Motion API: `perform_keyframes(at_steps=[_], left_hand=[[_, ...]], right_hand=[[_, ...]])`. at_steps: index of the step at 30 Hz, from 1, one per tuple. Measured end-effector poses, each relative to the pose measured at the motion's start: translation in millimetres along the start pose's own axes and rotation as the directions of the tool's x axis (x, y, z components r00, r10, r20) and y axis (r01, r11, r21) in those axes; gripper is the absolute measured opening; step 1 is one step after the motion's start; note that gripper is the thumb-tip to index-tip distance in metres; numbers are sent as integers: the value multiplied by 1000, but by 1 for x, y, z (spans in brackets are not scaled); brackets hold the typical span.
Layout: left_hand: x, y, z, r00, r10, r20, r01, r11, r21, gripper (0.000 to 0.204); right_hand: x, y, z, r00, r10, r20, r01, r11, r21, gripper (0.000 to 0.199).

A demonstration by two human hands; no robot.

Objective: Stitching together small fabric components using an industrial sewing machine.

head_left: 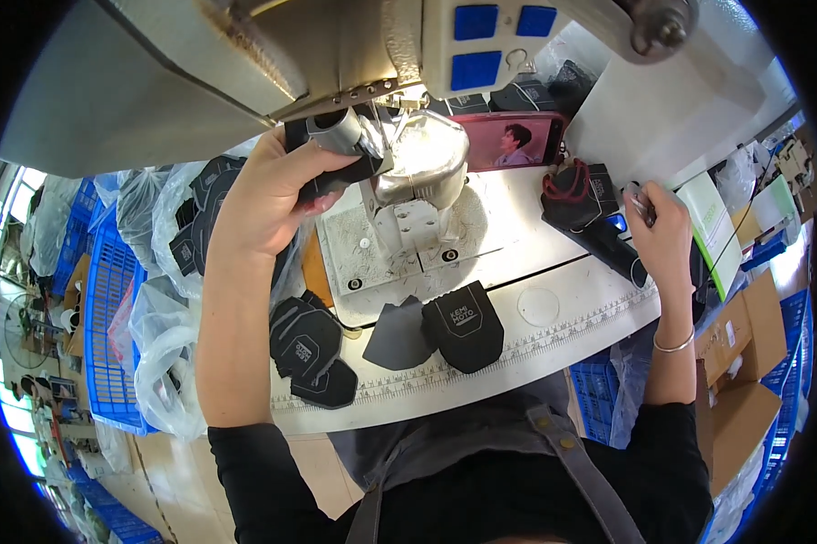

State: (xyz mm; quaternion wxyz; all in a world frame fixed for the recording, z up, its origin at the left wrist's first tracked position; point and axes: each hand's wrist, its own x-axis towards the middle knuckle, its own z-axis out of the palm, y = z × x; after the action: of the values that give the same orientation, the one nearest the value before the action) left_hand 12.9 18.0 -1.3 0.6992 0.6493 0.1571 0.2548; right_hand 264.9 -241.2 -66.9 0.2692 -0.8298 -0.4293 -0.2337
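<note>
Your left hand (268, 195) pinches a black piece (359, 172) at the sewing machine (427, 150), upper centre of the frame — your right hand (661, 227) curls its fingers around a small metal tool (641, 208), centre right.

A sewing machine (424, 154) and blue plastic crates (111, 317) mark a workshop.

Room right of machine post (408, 225), phone (508, 143) behind — left hand (268, 195) blocking left.

The left hand (268, 195) pinches, raised — the right hand (662, 227), well apart, curls closed.
</note>
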Motion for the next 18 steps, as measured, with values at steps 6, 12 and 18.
perform_keyframes(at_steps=[6,12,18], left_hand=[[-5,2,7,999,-32,-19,31,999,-32,7],[-7,1,6,999,-26,-21,27,999,29,7],[-9,1,7,1000,-25,-17,26,998,55,7]], right_hand=[[-1,-1,3,996,87,21,-86,996,-24,23],[-2,-1,3,996,90,3,-90,996,-7,21],[-4,0,4,997,82,-11,-82,997,-10,21]])
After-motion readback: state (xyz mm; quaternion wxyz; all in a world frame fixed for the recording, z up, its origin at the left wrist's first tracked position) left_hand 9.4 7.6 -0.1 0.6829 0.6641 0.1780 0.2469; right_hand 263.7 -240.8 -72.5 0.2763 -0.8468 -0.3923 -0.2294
